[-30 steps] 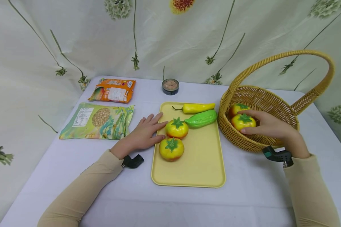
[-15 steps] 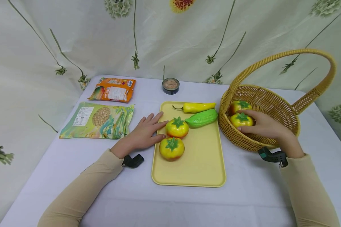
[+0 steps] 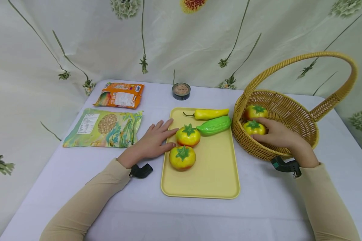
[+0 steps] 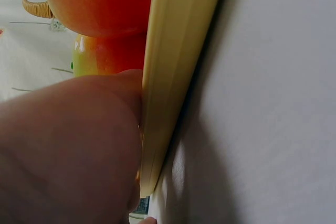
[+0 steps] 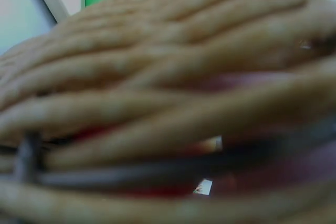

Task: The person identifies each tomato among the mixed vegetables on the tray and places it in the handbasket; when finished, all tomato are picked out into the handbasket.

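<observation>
My right hand [image 3: 277, 133] reaches into the wicker basket [image 3: 268, 154] and holds a yellow-red tomato [image 3: 254, 128], thumb at its near side and fingers at its far side. A second such tomato [image 3: 255, 112] lies just behind it, against the basket's left wall. My left hand [image 3: 152, 140] rests with fingers extended at the left edge of the yellow tray [image 3: 212, 177]. Two more tomatoes, one farther [image 3: 188, 135] and one nearer [image 3: 182, 158], sit on the tray beside that hand. In the right wrist view, blurred wicker [image 5: 131, 150] hides most of the hand.
A yellow pepper [image 3: 211, 114] and a green vegetable [image 3: 214, 126] lie at the tray's far end. Behind the tray stands a small round container [image 3: 181, 91]. An orange packet [image 3: 120, 96] and a green bag [image 3: 104, 129] lie at left. The basket's handle [image 3: 313, 56] arches high.
My right hand has shifted slightly left inside the basket, and the tomato it holds has moved left and down with it. The left hand has stayed still.
</observation>
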{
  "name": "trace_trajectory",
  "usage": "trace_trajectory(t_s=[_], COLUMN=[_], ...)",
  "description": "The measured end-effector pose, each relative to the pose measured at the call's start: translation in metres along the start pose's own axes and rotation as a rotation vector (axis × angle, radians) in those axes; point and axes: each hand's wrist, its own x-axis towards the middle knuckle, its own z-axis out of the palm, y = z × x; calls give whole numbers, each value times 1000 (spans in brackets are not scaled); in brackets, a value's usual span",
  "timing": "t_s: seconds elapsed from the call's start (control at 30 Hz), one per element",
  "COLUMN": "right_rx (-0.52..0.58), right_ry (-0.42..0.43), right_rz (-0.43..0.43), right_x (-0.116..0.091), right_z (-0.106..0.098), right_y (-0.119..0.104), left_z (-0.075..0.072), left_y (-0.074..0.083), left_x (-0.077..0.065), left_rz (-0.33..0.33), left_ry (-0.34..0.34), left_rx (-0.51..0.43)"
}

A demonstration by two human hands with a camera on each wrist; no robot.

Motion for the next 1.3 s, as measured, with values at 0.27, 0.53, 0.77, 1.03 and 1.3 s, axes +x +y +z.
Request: trace_trajectory(t_s=[0.27, 0.53, 0.77, 1.03, 1.3], right_rx=[57, 101, 98, 49, 20], right_ry=[-76, -96, -53, -7, -4], right_rz=[22, -61, -75, -60, -44], right_x=[-2, -5, -4, -1, 0], right_z=[-2, -2, -1, 2, 1], right_y=[-1, 4, 4, 2, 1], left_z=[-2, -2, -1, 0, -1], left_y=[2, 3, 2, 1, 1], left_x=[-1, 0, 0, 0, 0], left_rz=[-4, -7, -9, -4, -2], left_ry=[-3, -11, -11, -7, -5], left_rx=[-10, -4, -1, -3, -7])
